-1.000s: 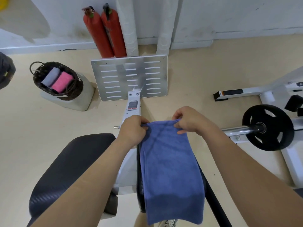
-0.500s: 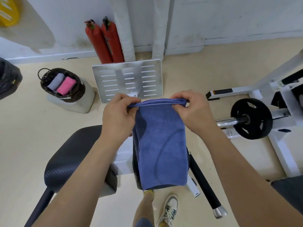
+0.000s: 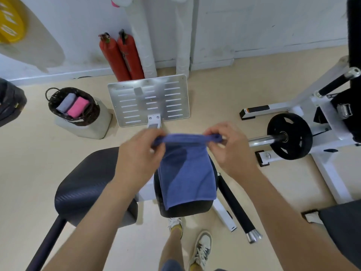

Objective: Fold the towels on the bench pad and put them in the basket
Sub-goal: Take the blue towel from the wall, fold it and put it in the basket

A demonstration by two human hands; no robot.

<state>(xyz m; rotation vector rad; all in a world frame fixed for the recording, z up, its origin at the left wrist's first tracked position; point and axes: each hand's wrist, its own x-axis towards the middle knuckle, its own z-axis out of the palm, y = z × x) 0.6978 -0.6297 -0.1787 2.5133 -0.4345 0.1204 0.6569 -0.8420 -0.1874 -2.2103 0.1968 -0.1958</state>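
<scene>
delta: top edge of blue towel (image 3: 187, 177) now bunching into a thin rolled band between the two grips, lying flatter and broader half a second back
delta, length: lower edge now ending short of the near end of the table (image 3: 185, 211), hanging well past it a second back
left grip (image 3: 138, 153): clenching round the left end of the band, fingers curling over it, back of the hand facing up
right grip (image 3: 232, 151): pinching the right end between thumb and forefinger, other fingers fanning loosely above
arms: both reaching forward, forearms converging on the towel
towel position: hanging from both grips, lower part draping along the table, slightly skewed
basket (image 3: 93, 112): sitting on a pale block on the floor, far left, well apart from the table; holding a grey towel (image 3: 66, 103) and a pink towel (image 3: 78, 107) side by side
rest: second dark pad (image 3: 86, 184) lying just left of the table; weight plate (image 3: 289, 135) sitting on a bar to the right
</scene>
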